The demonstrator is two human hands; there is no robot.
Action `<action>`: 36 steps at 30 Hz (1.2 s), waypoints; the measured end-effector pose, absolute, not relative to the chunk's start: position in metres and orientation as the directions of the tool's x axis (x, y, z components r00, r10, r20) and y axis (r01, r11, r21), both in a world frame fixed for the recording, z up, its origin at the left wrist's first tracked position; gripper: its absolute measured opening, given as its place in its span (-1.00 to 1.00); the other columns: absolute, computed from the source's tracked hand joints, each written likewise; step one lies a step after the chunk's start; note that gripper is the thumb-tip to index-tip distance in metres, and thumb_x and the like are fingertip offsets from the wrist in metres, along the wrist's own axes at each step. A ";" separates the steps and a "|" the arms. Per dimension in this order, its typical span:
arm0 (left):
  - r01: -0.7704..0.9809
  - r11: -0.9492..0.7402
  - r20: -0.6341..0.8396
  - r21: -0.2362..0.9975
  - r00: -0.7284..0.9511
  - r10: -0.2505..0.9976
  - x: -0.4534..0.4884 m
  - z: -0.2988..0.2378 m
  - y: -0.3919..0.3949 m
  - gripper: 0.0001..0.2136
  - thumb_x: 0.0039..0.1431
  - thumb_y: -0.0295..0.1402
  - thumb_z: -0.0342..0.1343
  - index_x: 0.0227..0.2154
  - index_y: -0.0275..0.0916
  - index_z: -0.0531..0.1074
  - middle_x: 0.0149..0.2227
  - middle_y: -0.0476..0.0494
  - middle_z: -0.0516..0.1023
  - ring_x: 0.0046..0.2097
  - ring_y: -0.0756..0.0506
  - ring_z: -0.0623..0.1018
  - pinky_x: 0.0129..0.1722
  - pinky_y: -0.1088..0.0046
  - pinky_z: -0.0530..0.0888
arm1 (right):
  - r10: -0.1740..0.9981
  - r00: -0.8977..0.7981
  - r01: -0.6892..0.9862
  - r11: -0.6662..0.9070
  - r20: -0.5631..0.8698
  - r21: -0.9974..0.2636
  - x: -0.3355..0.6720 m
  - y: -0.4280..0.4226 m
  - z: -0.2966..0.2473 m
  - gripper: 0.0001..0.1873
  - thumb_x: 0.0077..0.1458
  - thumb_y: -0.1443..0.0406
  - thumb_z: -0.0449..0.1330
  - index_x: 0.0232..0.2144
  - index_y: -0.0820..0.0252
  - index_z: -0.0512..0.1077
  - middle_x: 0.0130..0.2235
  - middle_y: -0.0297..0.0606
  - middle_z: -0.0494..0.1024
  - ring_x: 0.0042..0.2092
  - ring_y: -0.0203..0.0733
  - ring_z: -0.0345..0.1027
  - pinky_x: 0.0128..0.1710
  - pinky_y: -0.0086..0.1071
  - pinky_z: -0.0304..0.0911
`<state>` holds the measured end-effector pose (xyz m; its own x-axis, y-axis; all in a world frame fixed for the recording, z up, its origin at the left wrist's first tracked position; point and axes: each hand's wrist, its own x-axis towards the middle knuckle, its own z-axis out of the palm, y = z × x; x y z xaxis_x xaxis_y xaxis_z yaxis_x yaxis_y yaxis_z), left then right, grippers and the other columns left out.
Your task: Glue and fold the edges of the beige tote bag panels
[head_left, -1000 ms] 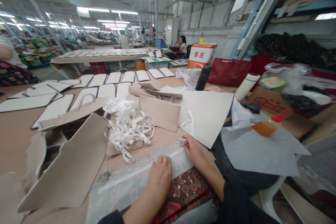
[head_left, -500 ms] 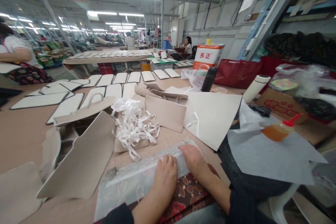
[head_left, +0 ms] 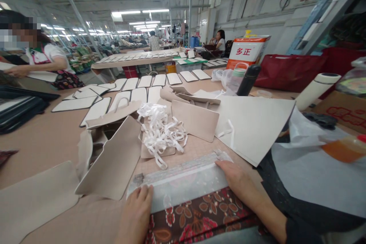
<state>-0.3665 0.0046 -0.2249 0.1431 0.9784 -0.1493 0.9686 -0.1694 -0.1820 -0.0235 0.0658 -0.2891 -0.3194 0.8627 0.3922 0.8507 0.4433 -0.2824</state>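
A translucent plastic sheet point(head_left: 183, 181) with a crumpled, rolled far edge lies along the near table edge. My left hand point(head_left: 138, 207) grips its left end, fingers close together and curled over it. At the right end, my right hand point(head_left: 233, 177) is closed on the sheet's edge; its thumb and fingertips are partly hidden. Dark floral cloth point(head_left: 197, 215) shows just below the sheet, close to my body. Beyond the sheet, a tangled heap of white ribbon point(head_left: 162, 131) sits beside beige bag pieces point(head_left: 114, 164).
Dark-edged white panels point(head_left: 144, 95) lie in rows farther back. A large off-white sheet point(head_left: 251, 122), a black bottle point(head_left: 248, 80), a cream flask point(head_left: 317, 89) and an orange-liquid bottle point(head_left: 344, 148) are to the right. A co-worker point(head_left: 47, 59) stands at left holding a panel.
My left hand has moved left along the plastic sheet to its left end, so the hands are wider apart. More floral cloth shows. The camera has turned left.
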 end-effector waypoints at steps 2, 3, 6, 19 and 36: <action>0.978 -0.133 -0.156 -0.159 0.109 0.982 -0.375 -0.223 0.003 -0.52 0.09 -0.66 -0.20 0.06 -0.23 0.27 0.06 -0.17 0.34 0.06 -0.17 0.32 0.06 0.26 0.26 | 0.889 -0.286 0.852 0.406 0.357 -0.329 -0.024 0.070 -0.285 -0.53 0.01 0.53 -0.18 -0.12 0.31 0.39 -0.12 -0.03 0.49 -0.09 -0.08 0.37 -0.07 -0.15 0.29; 0.981 -0.126 -0.161 -0.145 0.102 0.982 -0.377 -0.221 0.004 -0.53 0.10 -0.64 -0.20 0.06 -0.21 0.28 0.06 -0.17 0.34 0.05 -0.16 0.32 0.06 0.26 0.26 | 0.901 -0.269 0.850 0.388 0.340 -0.356 -0.024 0.072 -0.283 -0.54 0.01 0.53 -0.17 -0.12 0.31 0.40 -0.12 -0.03 0.50 -0.09 -0.08 0.37 -0.07 -0.15 0.29; 0.986 -0.134 -0.211 -0.101 0.111 0.971 -0.379 -0.209 0.013 -0.58 0.12 -0.58 -0.20 0.00 -0.18 0.33 0.00 -0.17 0.38 -0.03 -0.14 0.40 0.00 0.29 0.29 | 0.938 -0.226 0.817 0.330 0.264 -0.474 -0.018 0.080 -0.275 -0.60 0.05 0.47 -0.12 -0.14 0.26 0.40 -0.15 -0.11 0.52 -0.11 -0.13 0.38 -0.07 -0.21 0.28; 0.823 -0.554 -0.131 0.121 0.567 0.813 -0.229 -0.189 0.084 -0.77 0.16 -0.40 -0.08 -0.18 -0.15 0.42 -0.18 -0.13 0.46 -0.10 -0.14 0.40 -0.11 0.30 0.27 | 0.927 -0.188 0.908 0.291 0.325 -0.303 -0.005 0.092 -0.275 -0.66 0.03 0.53 -0.07 -0.19 0.24 0.38 -0.28 -0.15 0.47 -0.17 -0.11 0.32 -0.13 -0.26 0.24; 0.834 -0.530 0.143 0.151 0.512 0.847 -0.163 -0.237 0.110 -0.86 0.15 -0.30 -0.01 -0.30 -0.20 0.41 -0.23 -0.10 0.41 -0.17 -0.11 0.37 -0.20 0.36 0.26 | 0.900 -0.161 0.904 0.299 0.405 -0.307 0.005 0.099 -0.288 -0.60 0.08 0.49 -0.09 -0.04 0.26 0.29 -0.25 -0.14 0.47 -0.16 -0.11 0.33 -0.13 -0.25 0.26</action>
